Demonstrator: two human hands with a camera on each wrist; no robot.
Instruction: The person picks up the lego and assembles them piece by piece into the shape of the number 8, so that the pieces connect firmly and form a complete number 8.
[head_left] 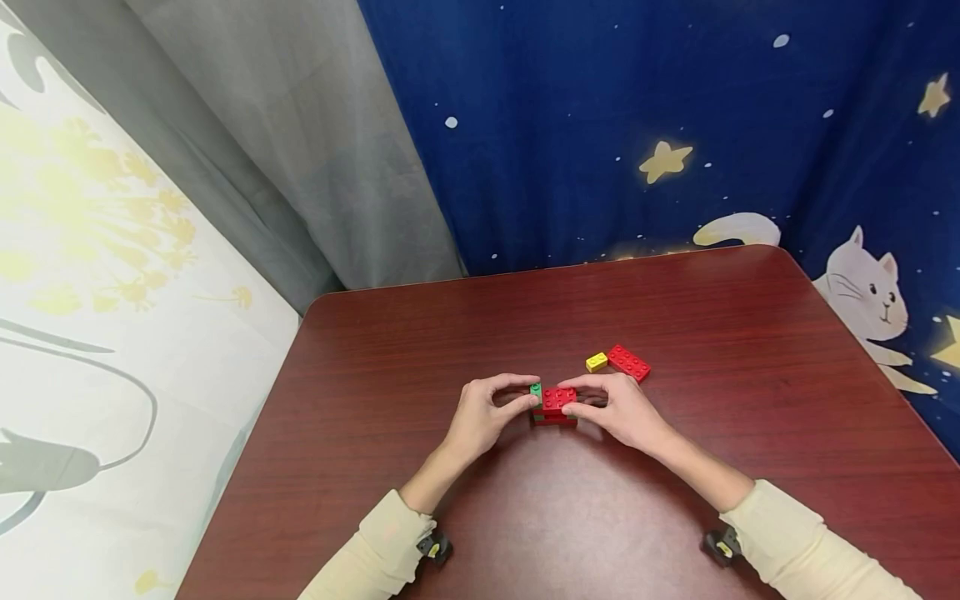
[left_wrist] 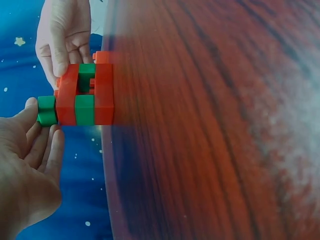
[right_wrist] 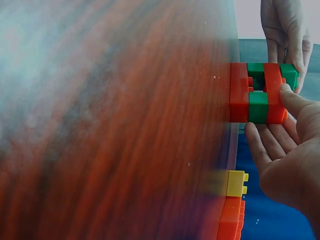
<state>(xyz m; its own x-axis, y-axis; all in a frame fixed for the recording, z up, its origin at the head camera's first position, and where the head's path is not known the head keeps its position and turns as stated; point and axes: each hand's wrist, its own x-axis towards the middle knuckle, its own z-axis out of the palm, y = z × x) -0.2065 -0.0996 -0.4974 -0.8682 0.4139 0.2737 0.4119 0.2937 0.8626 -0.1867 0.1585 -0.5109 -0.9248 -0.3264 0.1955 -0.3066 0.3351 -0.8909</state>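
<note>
A small stack of toy building bricks stands on the table in front of me. Its bottom red brick [left_wrist: 104, 100] carries a green brick [left_wrist: 85, 110] at each end, with a gap between them. Across these lies an upper red brick [head_left: 558, 400], studs up. On that one's left end sits another green brick [head_left: 536, 389], which my left hand [head_left: 476, 418] pinches between thumb and fingers. From the other side, my right hand [head_left: 630, 411] grips the right end of the upper red brick with thumb and fingers.
Behind my right hand, a small yellow brick [head_left: 596, 362] lies beside a longer red brick [head_left: 628, 362]. The brown table [head_left: 360, 392] ends at a far edge in front of grey and blue curtains [head_left: 570, 125].
</note>
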